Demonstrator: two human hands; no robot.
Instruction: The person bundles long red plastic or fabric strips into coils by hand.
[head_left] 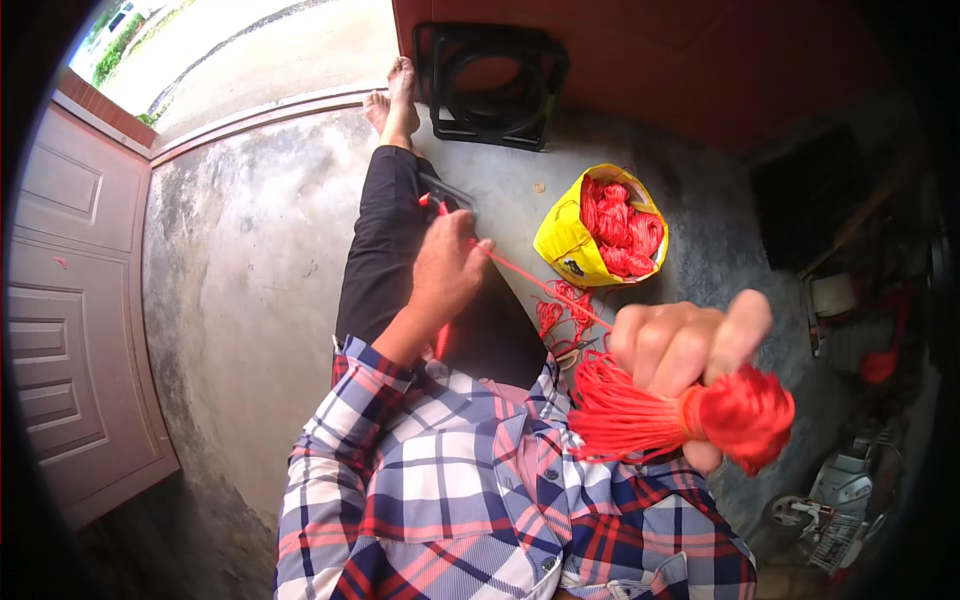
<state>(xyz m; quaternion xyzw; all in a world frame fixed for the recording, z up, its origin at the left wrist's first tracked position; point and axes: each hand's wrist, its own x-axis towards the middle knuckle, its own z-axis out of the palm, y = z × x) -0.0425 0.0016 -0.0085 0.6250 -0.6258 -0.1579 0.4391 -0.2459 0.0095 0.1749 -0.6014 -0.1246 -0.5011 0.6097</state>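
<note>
One left hand [450, 268], one right hand [680, 345], one held cord bundle [665, 420] at four o'clock, one yellow bag [568, 232] at two, one door [85, 320] at nine and two feet [401, 90] at eleven are counted.

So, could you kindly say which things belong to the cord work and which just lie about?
Apparently in the job:
red cord bundle, in the right hand
red strand, in the left hand
yellow bag of red cord

Seemingly lying about:
black frame
pale object, lower right
</note>
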